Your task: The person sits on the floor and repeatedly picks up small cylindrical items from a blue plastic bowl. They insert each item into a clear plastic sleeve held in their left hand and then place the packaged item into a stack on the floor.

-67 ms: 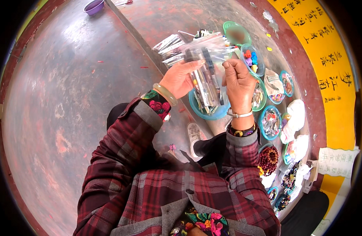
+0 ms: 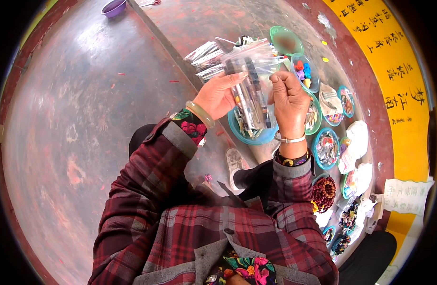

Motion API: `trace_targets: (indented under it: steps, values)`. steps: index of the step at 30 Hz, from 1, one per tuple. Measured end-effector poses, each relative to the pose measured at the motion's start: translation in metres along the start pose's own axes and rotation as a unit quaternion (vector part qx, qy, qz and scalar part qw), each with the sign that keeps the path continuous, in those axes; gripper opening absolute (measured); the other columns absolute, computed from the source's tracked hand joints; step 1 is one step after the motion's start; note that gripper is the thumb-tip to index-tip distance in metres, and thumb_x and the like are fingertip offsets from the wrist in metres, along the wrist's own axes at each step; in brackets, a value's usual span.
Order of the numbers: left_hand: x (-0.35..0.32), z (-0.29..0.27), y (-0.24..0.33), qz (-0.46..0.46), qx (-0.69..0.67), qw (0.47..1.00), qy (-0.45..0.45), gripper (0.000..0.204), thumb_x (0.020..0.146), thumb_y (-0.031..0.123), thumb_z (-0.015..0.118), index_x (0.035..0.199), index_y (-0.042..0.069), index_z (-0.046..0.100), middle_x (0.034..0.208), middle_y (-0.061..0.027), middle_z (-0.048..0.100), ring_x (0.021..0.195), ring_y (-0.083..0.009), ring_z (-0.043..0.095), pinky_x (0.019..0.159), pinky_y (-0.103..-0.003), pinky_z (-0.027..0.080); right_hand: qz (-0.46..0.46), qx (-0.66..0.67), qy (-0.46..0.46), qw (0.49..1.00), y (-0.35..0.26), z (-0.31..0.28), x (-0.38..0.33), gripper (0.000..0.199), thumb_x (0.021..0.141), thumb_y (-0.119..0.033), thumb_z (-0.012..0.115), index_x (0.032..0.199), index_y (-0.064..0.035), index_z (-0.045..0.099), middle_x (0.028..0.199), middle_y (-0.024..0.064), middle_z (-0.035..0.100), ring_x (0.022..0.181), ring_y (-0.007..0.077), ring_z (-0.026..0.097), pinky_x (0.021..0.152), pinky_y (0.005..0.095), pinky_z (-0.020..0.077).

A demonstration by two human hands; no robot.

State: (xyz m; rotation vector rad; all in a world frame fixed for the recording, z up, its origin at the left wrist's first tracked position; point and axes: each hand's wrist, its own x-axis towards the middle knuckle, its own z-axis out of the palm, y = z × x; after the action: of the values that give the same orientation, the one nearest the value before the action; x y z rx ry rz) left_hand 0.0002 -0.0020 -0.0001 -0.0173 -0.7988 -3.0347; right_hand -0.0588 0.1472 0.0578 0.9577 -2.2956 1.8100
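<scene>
— Room and edges?
— Noted wide floor (image 2: 76,137) leftward; rim of blue basin (image 2: 254,140) below, likely to snag low moves.
— Item and hold?
— Found clear bag (image 2: 251,90) above, grasped by left hand (image 2: 216,96); right hand (image 2: 290,97) pinched alongside, cannot tell on what. Judged light, soft, slippery; best gripped around stiff pen-like items (image 2: 247,110) inside.

Hand-held clear bag (image 2: 249,92): one. Hands (image 2: 218,96): two. Bracelets (image 2: 199,113): two. Purple basin (image 2: 114,9), far left: one. Yellow scraps (image 2: 325,59), far right: two.
</scene>
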Motion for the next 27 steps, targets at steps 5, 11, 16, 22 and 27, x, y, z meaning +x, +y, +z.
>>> trace_targets:
  steps: [5, 11, 16, 22, 27]
  values:
    - [0.002, 0.0, -0.005, -0.008, -0.025, 1.0, 0.002, 0.031, 0.088, 0.022, 0.056, 0.114, 0.005, 0.052, 0.104, -0.0089, 0.062, 0.094, -0.0207, 0.061, 0.08, -0.039, 0.051, 0.0, -0.024, 0.018, 1.0, -0.008, 0.0, -0.002, 0.01, 0.089, -0.012, 0.057, 0.085, -0.0033, 0.059, 0.053, 0.0004, 0.051, 0.047, 0.0061, 0.049, 0.045, 0.0223, 0.0386]
    - [-0.001, 0.004, -0.006, 0.029, -0.044, 0.999, 0.006, 0.033, 0.088, 0.023, 0.057, 0.114, 0.004, 0.051, 0.103, -0.0107, 0.062, 0.095, -0.023, 0.061, 0.083, -0.04, 0.05, 0.016, -0.05, 0.018, 0.998, 0.002, 0.002, 0.003, 0.012, 0.09, -0.012, 0.054, 0.083, -0.003, 0.057, 0.055, 0.0019, 0.054, 0.047, 0.0079, 0.052, 0.046, 0.0236, 0.04]
    - [-0.002, 0.009, -0.005, 0.047, -0.09, 0.995, -0.019, 0.032, 0.086, 0.013, 0.057, 0.116, 0.003, 0.05, 0.105, -0.0125, 0.061, 0.099, -0.0248, 0.06, 0.085, -0.04, 0.05, 0.024, 0.018, 0.022, 0.999, 0.01, 0.005, 0.003, 0.012, 0.09, -0.013, 0.054, 0.084, -0.0027, 0.057, 0.055, 0.0024, 0.054, 0.049, 0.0074, 0.053, 0.047, 0.0228, 0.0407]
    - [0.001, 0.004, -0.007, 0.029, -0.006, 0.999, -0.013, 0.038, 0.083, 0.013, 0.061, 0.118, 0.006, 0.049, 0.104, -0.0103, 0.059, 0.099, -0.0237, 0.059, 0.074, -0.047, 0.054, 0.012, -0.011, 0.012, 1.0, 0.01, 0.009, 0.001, 0.013, 0.09, -0.013, 0.055, 0.084, -0.0019, 0.056, 0.057, 0.002, 0.056, 0.052, 0.0066, 0.055, 0.048, 0.0221, 0.0423]
    - [-0.001, 0.005, 0.0, 0.047, 0.047, 0.998, 0.024, 0.035, 0.082, 0.007, 0.06, 0.116, 0.005, 0.05, 0.102, -0.0105, 0.06, 0.094, -0.0238, 0.061, 0.069, -0.049, 0.055, 0.01, -0.009, -0.017, 1.0, 0.015, 0.002, 0.001, 0.01, 0.088, -0.011, 0.058, 0.087, -0.0017, 0.058, 0.058, 0.0007, 0.056, 0.053, 0.0058, 0.055, 0.05, 0.0213, 0.0433]
